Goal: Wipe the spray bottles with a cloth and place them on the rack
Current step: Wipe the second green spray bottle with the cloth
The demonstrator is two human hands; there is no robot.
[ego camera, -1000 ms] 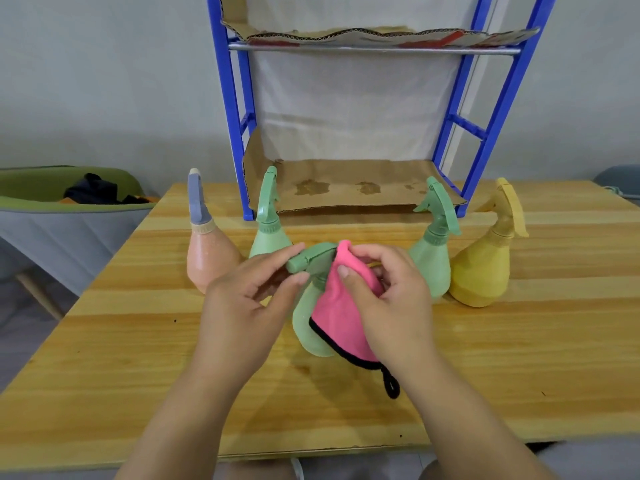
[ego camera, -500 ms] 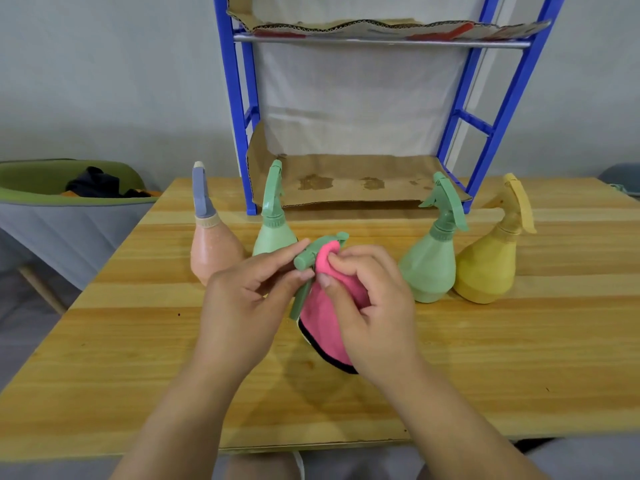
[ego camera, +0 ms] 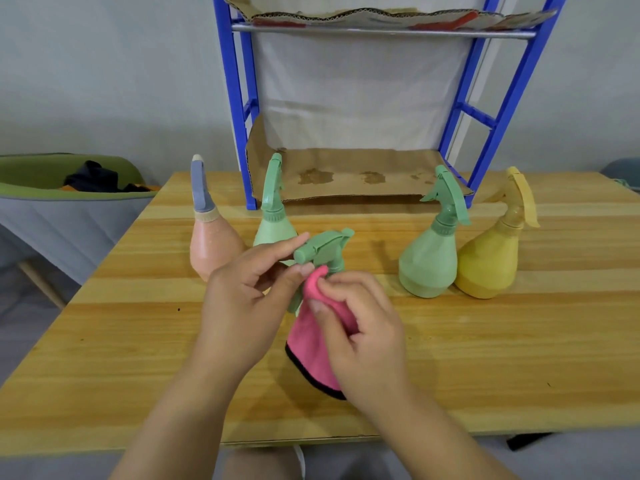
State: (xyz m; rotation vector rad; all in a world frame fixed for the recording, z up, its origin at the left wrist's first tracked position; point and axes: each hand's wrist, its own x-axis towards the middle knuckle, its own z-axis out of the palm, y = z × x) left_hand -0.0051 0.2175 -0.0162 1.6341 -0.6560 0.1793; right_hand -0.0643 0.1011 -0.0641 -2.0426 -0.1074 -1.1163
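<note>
My left hand [ego camera: 252, 296] pinches the nozzle of a green spray bottle [ego camera: 323, 249] held over the table's middle. My right hand [ego camera: 360, 332] presses a pink cloth with a black edge [ego camera: 310, 344] against the bottle's neck and body, hiding most of the body. On the table behind stand a peach bottle with a grey-blue head [ego camera: 211, 244], a green bottle [ego camera: 273, 213], another green bottle [ego camera: 433, 258] and a yellow bottle [ego camera: 488, 261]. The blue rack [ego camera: 239, 109] stands at the table's back edge, with cardboard [ego camera: 346, 174] on its lower shelf.
The wooden table [ego camera: 502, 341] ends close to my body. A green and grey bin [ego camera: 52, 202] with dark cloth in it stands to the left of the table. The rack's upper shelf also carries cardboard [ego camera: 381, 17].
The cloth has slid down from the spray head to the neck, uncovering the green head. My view has moved closer and slightly lower.
</note>
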